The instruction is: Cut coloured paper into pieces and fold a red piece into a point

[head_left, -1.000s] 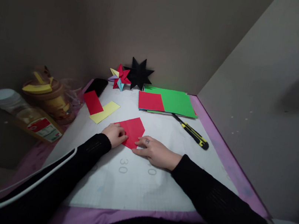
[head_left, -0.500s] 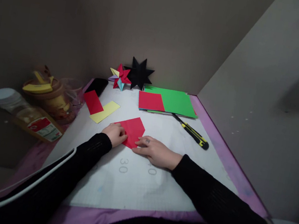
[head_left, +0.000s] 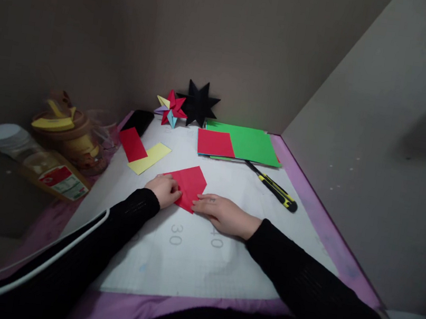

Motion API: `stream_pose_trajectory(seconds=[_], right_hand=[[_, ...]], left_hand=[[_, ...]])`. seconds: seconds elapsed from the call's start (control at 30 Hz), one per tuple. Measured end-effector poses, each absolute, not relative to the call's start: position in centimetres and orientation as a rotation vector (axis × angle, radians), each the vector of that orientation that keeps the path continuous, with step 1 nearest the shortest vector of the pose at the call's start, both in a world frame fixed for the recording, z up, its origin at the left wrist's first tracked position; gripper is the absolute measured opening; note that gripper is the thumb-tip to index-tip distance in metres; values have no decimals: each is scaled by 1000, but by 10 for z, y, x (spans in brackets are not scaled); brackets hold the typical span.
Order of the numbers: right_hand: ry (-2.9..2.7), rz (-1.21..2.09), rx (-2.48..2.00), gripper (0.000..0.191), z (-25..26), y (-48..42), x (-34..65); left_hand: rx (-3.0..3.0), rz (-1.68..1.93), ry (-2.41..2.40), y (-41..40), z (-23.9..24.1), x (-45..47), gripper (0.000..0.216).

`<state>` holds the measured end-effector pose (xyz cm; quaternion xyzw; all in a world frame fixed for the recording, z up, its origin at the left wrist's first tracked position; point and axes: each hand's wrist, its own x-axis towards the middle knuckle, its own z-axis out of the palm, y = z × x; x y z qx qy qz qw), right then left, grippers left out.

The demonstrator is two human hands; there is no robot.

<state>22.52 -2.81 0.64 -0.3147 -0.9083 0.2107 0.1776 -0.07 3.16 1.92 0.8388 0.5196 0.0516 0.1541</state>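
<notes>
A red sheet of paper (head_left: 192, 182) lies on the white mat, with cut or folded corners at its right side. My left hand (head_left: 164, 190) covers its left part, fingers curled and pressing the paper down. At the lower right edge of the sheet, my right hand (head_left: 224, 214) rests with its fingers stretched out, the tips touching the paper. Farther left lie a small red paper piece (head_left: 132, 145) and a yellow paper strip (head_left: 151, 158), partly overlapping. A black and yellow utility knife (head_left: 274, 189) is to the right, beyond my right hand.
Behind stand a multicoloured paper star (head_left: 171, 108) and a black paper star (head_left: 199, 105). Green sheets (head_left: 257, 147) carry a red square (head_left: 215, 144). A phone (head_left: 138, 120), a lidded cup (head_left: 76, 134) and a bottle (head_left: 51, 172) are on the left. A white cable (head_left: 67, 249) crosses my left sleeve.
My right fingers have shifted slightly and straightened along the lower right edge of the red paper. My left hand stays in place on the sheet.
</notes>
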Motion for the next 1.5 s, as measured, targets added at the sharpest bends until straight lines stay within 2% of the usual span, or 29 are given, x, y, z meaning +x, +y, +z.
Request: stream_pose_trajectory(seconds=[0.23, 0.63, 1.5], right_hand=[[-2714, 412, -816, 29, 10, -30, 225], [-2829, 144, -788, 38, 14, -34, 218], [-2865, 77, -823, 37, 14, -36, 213]], left_hand=[[2422, 148, 1493, 32, 17, -1, 24], [2443, 144, 1513, 34, 14, -1, 25], [2429, 99, 1524, 32, 16, -1, 27]])
